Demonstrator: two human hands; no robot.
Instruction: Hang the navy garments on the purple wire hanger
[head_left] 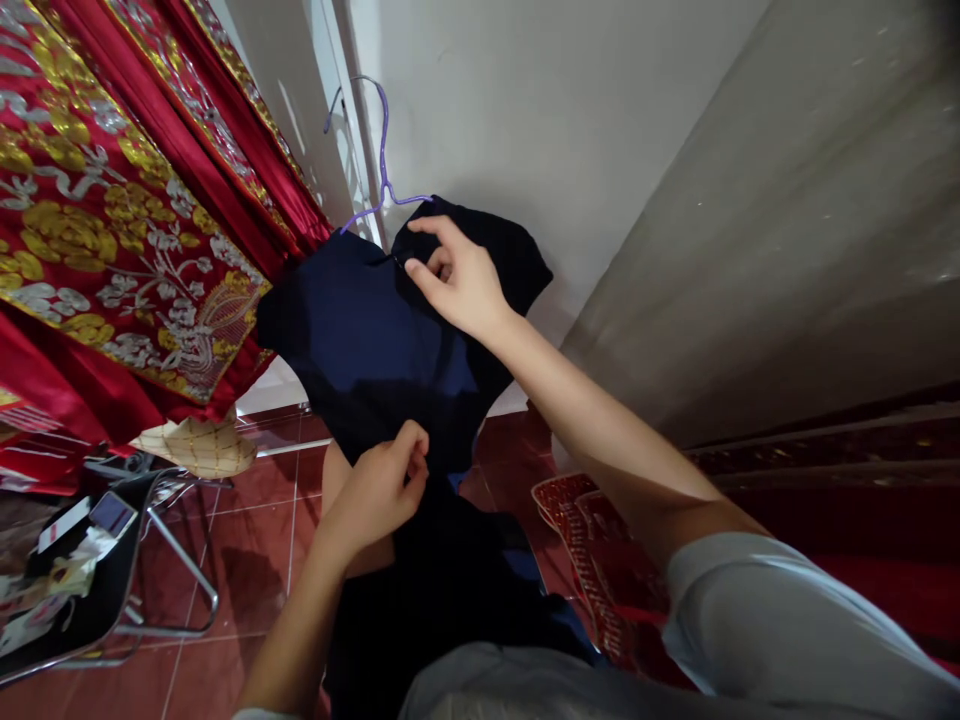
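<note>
A dark navy garment [375, 320], perhaps a short-sleeved top, hangs in front of me on a purple hanger [385, 160]. At its neck opening is my right hand [463, 278]. The thumb and index finger are apart there, close to a small dark detail at the neckline, and the other fingers curl inward. Lower down, my left hand [381, 492] is closed in front of the garment's lower part. Its fingers are curled against the thumb; whether fabric is between them is hidden.
Red cloth with gold and silver embroidery [90, 200] hangs at the left. Below it, a dark chair [127, 520] with a metal frame carries a phone [112, 513] and papers. A pale wall [570, 110] rises behind the garment. Red beaded fabric [577, 530] lies at right.
</note>
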